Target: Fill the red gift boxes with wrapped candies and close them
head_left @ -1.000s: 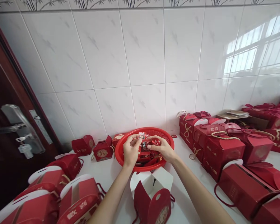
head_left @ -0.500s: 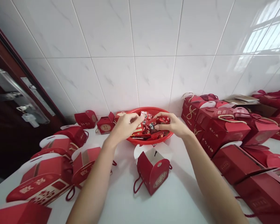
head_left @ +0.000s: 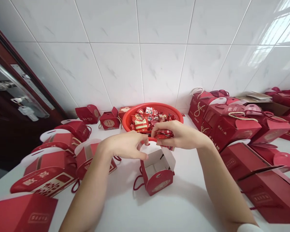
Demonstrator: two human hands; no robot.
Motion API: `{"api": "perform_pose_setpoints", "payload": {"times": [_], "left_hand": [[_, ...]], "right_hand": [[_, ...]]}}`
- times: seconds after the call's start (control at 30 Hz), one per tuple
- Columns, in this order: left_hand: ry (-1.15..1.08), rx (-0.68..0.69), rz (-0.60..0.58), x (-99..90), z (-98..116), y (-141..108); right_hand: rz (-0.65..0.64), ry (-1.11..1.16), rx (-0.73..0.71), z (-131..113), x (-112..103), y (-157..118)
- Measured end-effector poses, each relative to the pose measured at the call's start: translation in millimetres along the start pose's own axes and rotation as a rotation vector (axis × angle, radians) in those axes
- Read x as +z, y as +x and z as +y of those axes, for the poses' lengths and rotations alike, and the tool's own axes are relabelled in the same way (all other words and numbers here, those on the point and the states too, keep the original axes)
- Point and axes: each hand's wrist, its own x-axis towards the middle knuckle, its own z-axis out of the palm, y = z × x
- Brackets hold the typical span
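An open red gift box (head_left: 159,183) with a pale inside stands on the white table in front of me, its flaps up and a cord handle hanging at its left. My left hand (head_left: 125,145) is at the box's far left edge, thumb and fingers apart; I see nothing held in it. Above the box's far right side, my right hand (head_left: 180,134) is closed on red-wrapped candies (head_left: 164,136), partly hidden by the fingers. Just behind both hands sits a red plastic basket (head_left: 176,112) with more wrapped candies (head_left: 141,124).
Several red gift boxes (head_left: 50,174) line the left side. More boxes (head_left: 234,129) are stacked at the right, with flat cardboard (head_left: 256,96) behind them. A tiled wall (head_left: 159,71) rises behind the basket. At the far left is a dark door with keys (head_left: 28,112) in its lock.
Both hands have come back from the basket toward the open box, the right one bringing red-wrapped candies. The left hand's fingers have spread. The view has shifted slightly, and the box has turned a little.
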Motion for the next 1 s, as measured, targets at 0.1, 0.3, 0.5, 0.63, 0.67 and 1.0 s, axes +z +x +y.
{"api": "perform_pose_setpoints", "payload": {"times": [0.1, 0.3, 0.5, 0.63, 0.67, 1.0], "left_hand": [[-0.033, 0.095, -0.012, -1.4, -5, -5], [-0.061, 0.18, -0.02, 1.5, -8, -5], [0.018, 0.185, 0.053, 0.2, 0, -5], [-0.017, 0.248, 0.086, 0.4, -1, -2], [-0.028, 0.26, 0.072, 0.4, -3, 0], [-0.057, 0.192, 0.04, 0.6, -11, 8]], "right_hand": [[-0.075, -0.03, -0.063, -4, 9, 4], [-0.13, -0.158, -0.126, -10, 19, 5], [0.019, -0.076, -0.163, -11, 13, -1], [-0.013, -0.123, -0.106, -8, 14, 0], [-0.026, -0.139, -0.096, -7, 15, 1], [0.088, -0.222, -0.066, 2, 16, 5]]}}
